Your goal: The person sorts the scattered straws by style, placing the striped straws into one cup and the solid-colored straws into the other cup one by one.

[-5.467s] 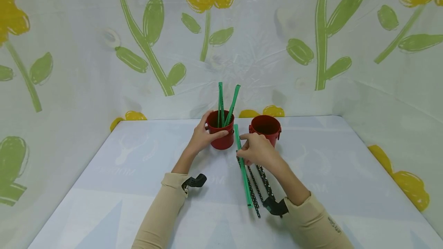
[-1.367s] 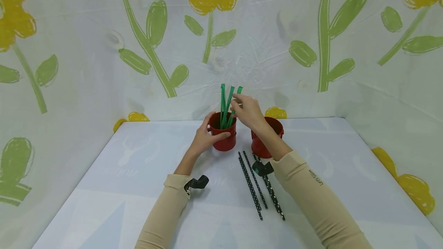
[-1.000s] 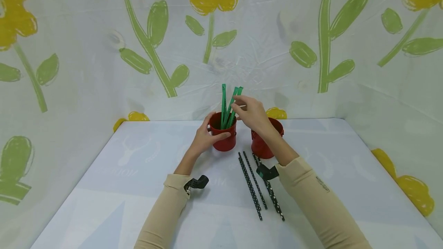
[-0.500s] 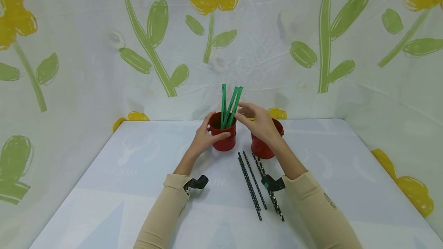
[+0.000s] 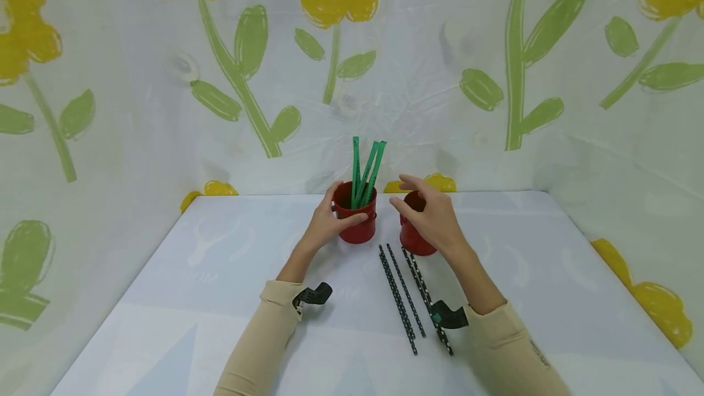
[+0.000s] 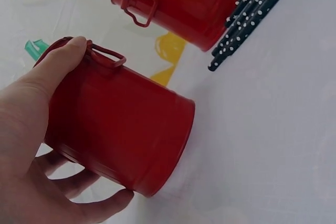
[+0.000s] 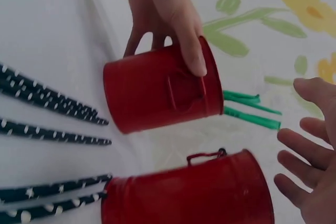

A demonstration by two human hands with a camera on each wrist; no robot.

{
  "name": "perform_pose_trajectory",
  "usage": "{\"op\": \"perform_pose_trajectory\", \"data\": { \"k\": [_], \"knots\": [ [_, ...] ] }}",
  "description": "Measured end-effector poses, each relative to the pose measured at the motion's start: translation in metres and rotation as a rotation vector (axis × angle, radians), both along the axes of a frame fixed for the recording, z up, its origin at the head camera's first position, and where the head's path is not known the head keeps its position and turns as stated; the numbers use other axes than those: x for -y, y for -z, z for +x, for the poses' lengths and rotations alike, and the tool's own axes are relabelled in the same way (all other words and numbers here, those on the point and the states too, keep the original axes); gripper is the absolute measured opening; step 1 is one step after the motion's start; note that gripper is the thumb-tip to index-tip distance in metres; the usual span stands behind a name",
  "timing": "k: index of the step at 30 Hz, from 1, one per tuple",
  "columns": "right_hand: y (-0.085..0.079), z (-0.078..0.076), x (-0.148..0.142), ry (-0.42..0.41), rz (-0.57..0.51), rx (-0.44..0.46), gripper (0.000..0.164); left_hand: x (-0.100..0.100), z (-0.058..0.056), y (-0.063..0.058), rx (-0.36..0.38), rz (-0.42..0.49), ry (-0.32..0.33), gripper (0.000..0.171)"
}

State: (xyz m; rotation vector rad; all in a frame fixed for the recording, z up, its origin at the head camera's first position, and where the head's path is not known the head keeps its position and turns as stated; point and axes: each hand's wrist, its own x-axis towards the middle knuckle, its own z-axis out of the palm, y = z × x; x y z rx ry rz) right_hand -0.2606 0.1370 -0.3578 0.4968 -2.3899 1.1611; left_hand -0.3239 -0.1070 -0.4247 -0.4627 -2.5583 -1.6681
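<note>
My left hand [image 5: 323,222] grips a small red metal bucket [image 6: 121,124], thumb at the rim and fingers round the far side. Several long, flat-ended green straws [image 5: 363,170] stand in that bucket, leaning to the right. My right hand [image 5: 434,216] is raised just over the second red bucket [image 7: 184,195], fingers parted, with nothing between them. In the right wrist view its fingertips are apart from both the bucket and the green straws. Several black straws [image 5: 398,298] with white dots and stars lie on the table before the buckets. The second bucket's inside is mostly hidden.
The white table [image 5: 181,310] has a faint pale-blue print. Behind it hangs a light curtain [image 5: 407,66] with yellow flowers and green leaves, close to the buckets. A black wrist camera [image 5: 313,294] sticks out from each sleeve.
A green straw that lay beside the black ones now stands in the left bucket. My right hand let go of it and moved right and down, over the second bucket. My left hand stayed.
</note>
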Motion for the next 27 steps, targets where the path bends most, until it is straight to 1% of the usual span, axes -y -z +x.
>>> {"op": "perform_pose_trajectory", "data": {
  "k": [4, 7, 11, 15, 19, 22, 27],
  "knots": [
    [0.01, 0.0, -0.01, 0.022, 0.029, -0.038, 0.057, -0.001, 0.001, -0.002, 0.003, -0.026, 0.001, 0.097],
    [0.017, -0.002, -0.017, 0.048, 0.05, -0.031, 0.062, -0.002, 0.002, -0.006, -0.007, -0.06, -0.001, 0.098],
    [0.025, -0.007, -0.026, 0.075, 0.058, 0.007, 0.071, -0.003, 0.004, -0.013, -0.028, -0.1, -0.004, 0.099],
    [0.032, -0.013, -0.034, 0.079, 0.071, 0.053, 0.082, -0.003, 0.007, -0.02, -0.027, -0.157, -0.014, 0.101],
    [0.039, -0.017, -0.04, 0.075, 0.059, 0.117, 0.092, -0.002, 0.012, -0.026, -0.031, -0.223, -0.03, 0.103],
    [0.041, -0.019, -0.043, 0.079, 0.043, 0.165, 0.098, -0.002, 0.015, -0.032, -0.068, -0.257, -0.041, 0.103],
    [0.044, -0.02, -0.045, 0.085, 0.025, 0.217, 0.104, -0.005, 0.021, -0.042, -0.17, -0.303, -0.063, 0.099]
  ]
}}
